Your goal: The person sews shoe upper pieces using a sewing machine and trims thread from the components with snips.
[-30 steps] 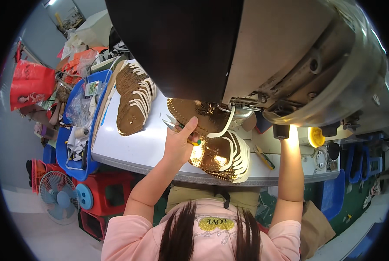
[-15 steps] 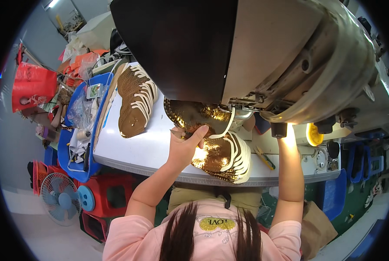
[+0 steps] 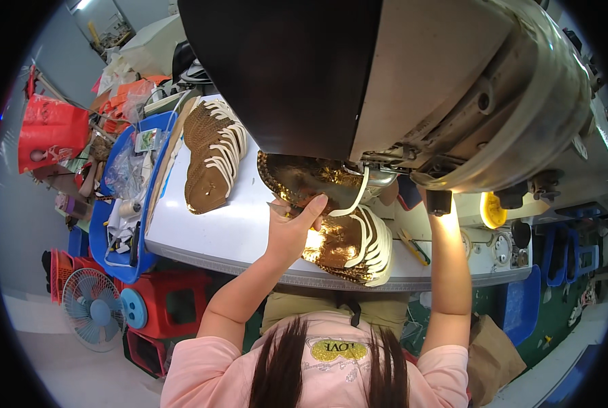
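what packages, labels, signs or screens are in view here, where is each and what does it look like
Red plastic bag: far left, hanging among clutter, with pale print.
Small packet: in the blue bin left of the table, flat, green and white label.
Clear plastic bag: in the same blue bin, crumpled, see-through.
Shirt patch: on the pink shirt at the bottom, oval, glittery gold.
No screens or signs show.

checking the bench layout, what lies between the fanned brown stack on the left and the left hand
Only bare white bench top lies between the brown stack and the left hand, seen in the head view.
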Available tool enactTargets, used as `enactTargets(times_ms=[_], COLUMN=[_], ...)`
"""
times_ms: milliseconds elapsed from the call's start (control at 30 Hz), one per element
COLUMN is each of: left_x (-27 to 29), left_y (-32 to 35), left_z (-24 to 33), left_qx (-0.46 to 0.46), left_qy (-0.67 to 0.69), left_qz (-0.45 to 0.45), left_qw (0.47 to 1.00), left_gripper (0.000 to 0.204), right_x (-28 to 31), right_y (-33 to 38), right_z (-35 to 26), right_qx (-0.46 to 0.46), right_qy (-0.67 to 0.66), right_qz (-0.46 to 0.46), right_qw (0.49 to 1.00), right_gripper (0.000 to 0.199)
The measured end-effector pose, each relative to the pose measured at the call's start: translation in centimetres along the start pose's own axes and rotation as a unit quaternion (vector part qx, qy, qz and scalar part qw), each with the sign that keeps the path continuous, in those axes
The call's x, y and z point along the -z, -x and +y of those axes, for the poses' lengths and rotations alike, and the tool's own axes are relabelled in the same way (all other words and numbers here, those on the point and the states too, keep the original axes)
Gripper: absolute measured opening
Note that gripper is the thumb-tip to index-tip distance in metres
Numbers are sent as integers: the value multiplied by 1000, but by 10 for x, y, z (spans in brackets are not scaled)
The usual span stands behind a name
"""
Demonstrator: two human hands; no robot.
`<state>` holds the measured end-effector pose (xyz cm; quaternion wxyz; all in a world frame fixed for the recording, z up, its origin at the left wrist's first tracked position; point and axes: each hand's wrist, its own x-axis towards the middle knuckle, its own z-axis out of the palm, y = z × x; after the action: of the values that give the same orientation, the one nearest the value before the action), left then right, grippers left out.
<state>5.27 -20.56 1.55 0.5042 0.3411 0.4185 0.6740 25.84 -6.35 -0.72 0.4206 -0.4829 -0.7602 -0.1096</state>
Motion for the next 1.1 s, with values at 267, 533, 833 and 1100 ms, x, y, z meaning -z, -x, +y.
enactTargets(times_ms=[267,533,833,1100], left_x=[-3,-15,4,10], left_y=[16,50,45,-32], left_z=[-19,-19,-23,-1], left_qx=[-1,-100,41,243], left_qy=[112,0,-72,221], left_qz=[14,-169,-248,-61], left_qw=[994,980,965,942], left_gripper=[27,60,61,28], right_x=[15,103,90,59], right_y=[9,43,75,67], right_z=[-46,-108,-122,-106], right_qx=[-330,47,-106,-369], right_qy=[-583,-287,-479,-562], right_qz=[77,-64,-365,-149], right_qw=[738,955,791,725], right_gripper=[29,27,23,12])
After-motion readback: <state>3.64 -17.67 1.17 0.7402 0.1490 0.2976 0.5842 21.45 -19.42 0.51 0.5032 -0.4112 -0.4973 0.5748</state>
